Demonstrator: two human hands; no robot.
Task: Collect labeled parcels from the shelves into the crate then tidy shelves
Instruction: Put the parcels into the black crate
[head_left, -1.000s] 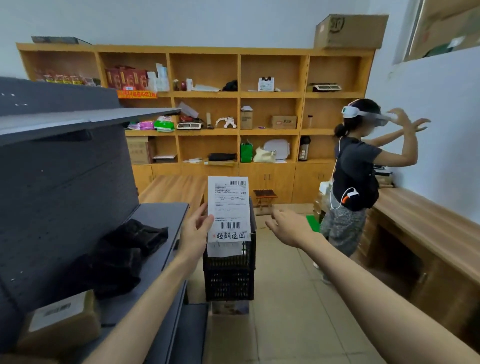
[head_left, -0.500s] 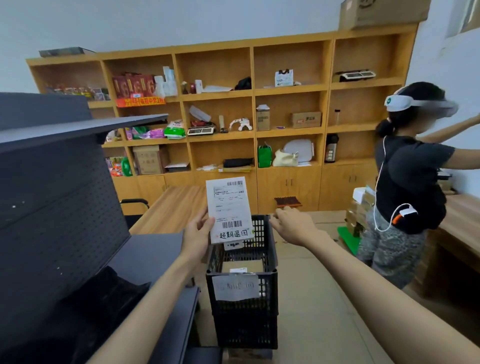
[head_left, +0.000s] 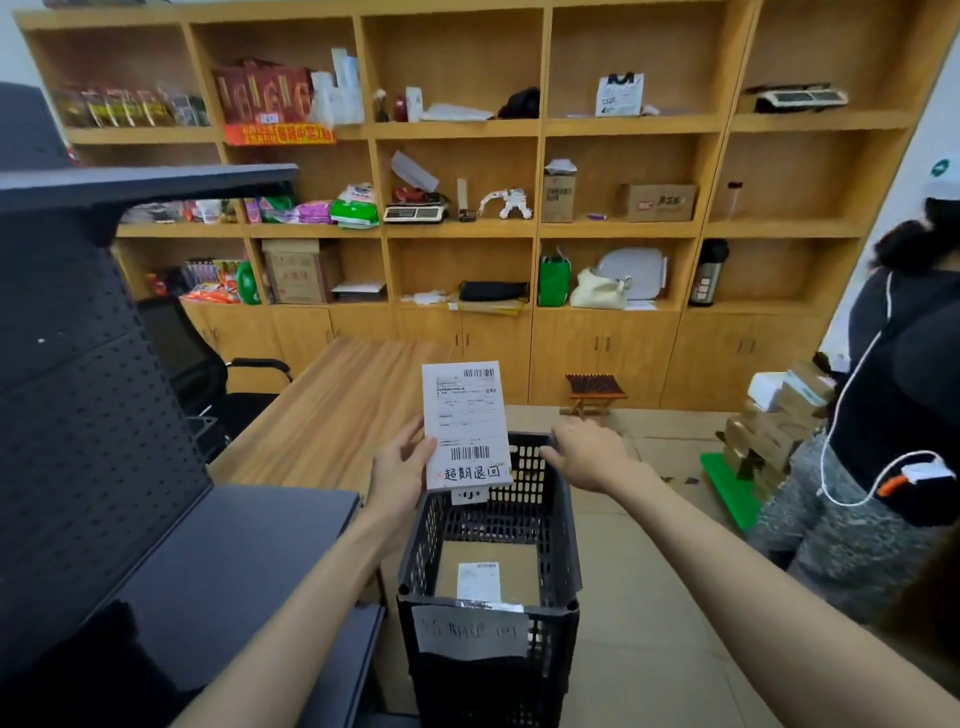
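1. Left hand (head_left: 400, 470) holds a white labeled parcel (head_left: 465, 426) upright by its lower left edge; thumb lies on the front face, the other fingers are hidden behind it. Barcodes and handwritten characters face the camera.
2. Parcel sits just right of the left fingers, its lower edge over the far rim of the black crate (head_left: 563, 530).
3. Right hand (head_left: 589, 454) is palm down, fingers relaxed and loosely spread, holding nothing. Its fingertips are at the crate's far right rim; cannot tell whether they touch it.
4. Crate is below and between both hands, on the floor. A paper sign (head_left: 470, 631) with handwriting is stuck on its near wall.
5. Inside the crate, below the fingers: a brown cardboard parcel (head_left: 488, 571) lying flat, white label up.
6. Left of the left hand: dark metal shelf (head_left: 234, 545) with a perforated back panel.
7. Beyond the fingers: wooden desk (head_left: 332, 410), then a wooden wall unit (head_left: 540, 228) stocked with mixed goods.
8. Right of the right hand, well apart: a second person (head_left: 893, 415) in a dark top, beside stacked boxes (head_left: 774, 426).
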